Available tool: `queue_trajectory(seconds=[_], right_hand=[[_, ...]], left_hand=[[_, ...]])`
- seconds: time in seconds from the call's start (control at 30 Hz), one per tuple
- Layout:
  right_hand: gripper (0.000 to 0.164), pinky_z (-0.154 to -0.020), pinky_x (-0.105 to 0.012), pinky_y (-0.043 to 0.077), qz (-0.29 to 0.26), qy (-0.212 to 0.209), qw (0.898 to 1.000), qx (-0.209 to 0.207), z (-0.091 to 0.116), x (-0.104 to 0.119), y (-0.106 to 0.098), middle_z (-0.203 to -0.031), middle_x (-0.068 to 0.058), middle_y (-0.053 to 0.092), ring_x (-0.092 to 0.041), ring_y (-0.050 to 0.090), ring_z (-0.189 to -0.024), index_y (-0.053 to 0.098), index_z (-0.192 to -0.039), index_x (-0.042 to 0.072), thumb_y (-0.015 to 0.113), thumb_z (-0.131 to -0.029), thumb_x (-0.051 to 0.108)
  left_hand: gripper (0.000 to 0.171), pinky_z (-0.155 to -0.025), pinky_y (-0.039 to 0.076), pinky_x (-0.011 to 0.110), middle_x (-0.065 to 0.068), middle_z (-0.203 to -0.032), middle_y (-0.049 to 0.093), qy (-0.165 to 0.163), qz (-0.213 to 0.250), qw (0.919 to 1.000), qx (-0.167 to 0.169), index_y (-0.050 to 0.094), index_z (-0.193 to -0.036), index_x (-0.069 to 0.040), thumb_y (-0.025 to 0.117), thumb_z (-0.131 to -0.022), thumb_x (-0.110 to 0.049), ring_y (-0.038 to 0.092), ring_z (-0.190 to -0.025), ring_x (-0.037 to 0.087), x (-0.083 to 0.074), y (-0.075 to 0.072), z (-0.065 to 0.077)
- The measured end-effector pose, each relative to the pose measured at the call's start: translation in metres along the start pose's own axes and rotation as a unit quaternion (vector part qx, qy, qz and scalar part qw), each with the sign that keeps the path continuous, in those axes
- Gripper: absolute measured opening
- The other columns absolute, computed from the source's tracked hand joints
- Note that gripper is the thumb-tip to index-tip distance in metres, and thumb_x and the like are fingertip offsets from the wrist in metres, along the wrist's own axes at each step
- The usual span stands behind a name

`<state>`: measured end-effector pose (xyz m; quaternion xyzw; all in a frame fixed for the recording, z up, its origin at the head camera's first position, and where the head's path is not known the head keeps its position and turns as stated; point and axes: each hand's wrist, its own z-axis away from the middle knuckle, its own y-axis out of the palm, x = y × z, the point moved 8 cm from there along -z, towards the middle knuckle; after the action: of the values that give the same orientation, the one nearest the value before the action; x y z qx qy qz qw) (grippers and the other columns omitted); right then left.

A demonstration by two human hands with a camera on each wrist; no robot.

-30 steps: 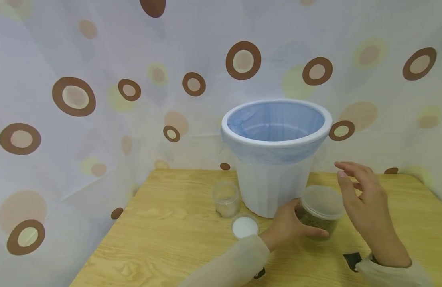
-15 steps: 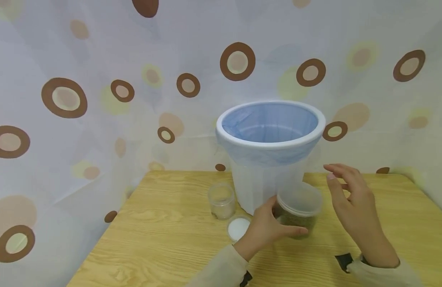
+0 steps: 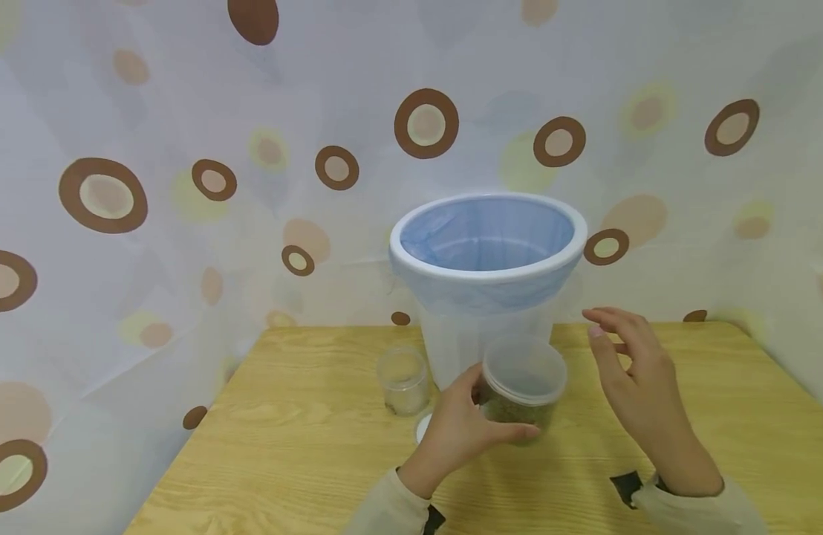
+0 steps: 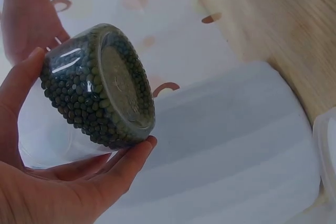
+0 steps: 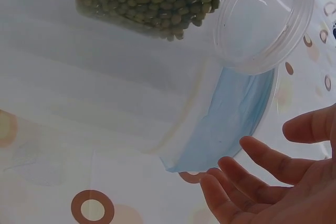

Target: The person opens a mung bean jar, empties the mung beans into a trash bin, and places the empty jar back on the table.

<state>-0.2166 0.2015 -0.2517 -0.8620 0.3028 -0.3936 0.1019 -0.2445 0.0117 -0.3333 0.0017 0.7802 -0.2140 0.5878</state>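
Note:
My left hand [image 3: 461,423] grips a clear plastic jar [image 3: 521,379] in front of the bin, thumb on the near side and fingers round the far side. Small green mung beans [image 4: 79,95] fill its lower part, and its round top is translucent. The jar's base shows in the left wrist view, so it is held off the table. To the right, my right hand [image 3: 642,375] is raised with loosely bent fingers, apart from the jar. In the right wrist view those fingers [image 5: 270,161] have nothing between them.
A white bin [image 3: 445,345] with a blue liner [image 3: 492,245] stands behind the jar. Left of it, a second clear jar [image 3: 403,383] sits on the wooden table [image 3: 304,438]. A white round lid [image 3: 422,429] lies partly behind my left hand. A patterned sheet [image 3: 264,89] hangs behind.
My left hand has carried the jar leftward, across the bin's front. It now covers part of the white lid. My right hand keeps about the same pose; the head view has shifted slightly.

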Motion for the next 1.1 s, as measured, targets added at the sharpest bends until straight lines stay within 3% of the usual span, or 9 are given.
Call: queue_trajectory(seconds=[0.13,0.5,0.73,1.0,1.1], right_hand=[[0.030,-0.083,-0.007,0.034,-0.002,-0.001,1.000,0.002,0.000,0.001,0.001,-0.127,-0.015,0.054,0.003,0.045,-0.107,0.059,-0.123,-0.002,0.046,-0.101,0.013],[0.028,-0.083,-0.007,0.034,-0.003,-0.006,1.000,0.001,0.002,0.002,0.005,-0.126,-0.015,0.055,-0.006,0.046,-0.110,0.060,-0.122,-0.001,0.047,-0.100,0.011],[0.029,-0.083,-0.006,0.033,-0.007,-0.010,1.000,0.002,0.004,0.000,0.010,-0.127,-0.017,0.053,-0.025,0.049,-0.108,0.060,-0.124,0.000,0.047,-0.100,0.010],[0.029,-0.083,-0.008,0.034,-0.002,-0.011,1.000,0.007,0.003,0.005,0.010,-0.127,-0.017,0.053,-0.030,0.050,-0.109,0.059,-0.124,-0.002,0.046,-0.101,0.011],[0.030,-0.084,-0.008,0.034,0.004,-0.012,1.000,0.009,0.003,0.008,0.011,-0.127,-0.016,0.053,-0.026,0.050,-0.108,0.059,-0.124,-0.002,0.046,-0.101,0.012]], left_hand=[[0.072,-0.094,0.045,0.029,-0.014,-0.116,0.060,0.012,0.008,0.9999,0.001,0.054,-0.129,-0.027,0.090,-0.066,-0.026,0.057,-0.107,0.005,-0.003,-0.005,0.002],[0.074,-0.094,0.045,0.028,-0.009,-0.117,0.062,0.037,0.014,0.9992,0.001,0.054,-0.131,-0.021,0.090,-0.066,-0.021,0.057,-0.109,0.007,-0.010,-0.013,0.000],[0.074,-0.093,0.046,0.028,-0.010,-0.115,0.063,0.031,-0.032,0.9990,0.002,0.055,-0.130,-0.020,0.090,-0.065,-0.027,0.058,-0.108,0.006,-0.011,-0.016,0.002],[0.072,-0.092,0.046,0.030,-0.012,-0.113,0.063,0.033,-0.052,0.9981,-0.004,0.057,-0.127,-0.022,0.090,-0.064,-0.029,0.057,-0.107,0.006,-0.014,-0.019,0.002],[0.070,-0.092,0.046,0.032,-0.013,-0.112,0.063,0.031,-0.063,0.9975,-0.012,0.058,-0.125,-0.021,0.091,-0.064,-0.029,0.056,-0.107,0.006,-0.016,-0.021,0.003]])
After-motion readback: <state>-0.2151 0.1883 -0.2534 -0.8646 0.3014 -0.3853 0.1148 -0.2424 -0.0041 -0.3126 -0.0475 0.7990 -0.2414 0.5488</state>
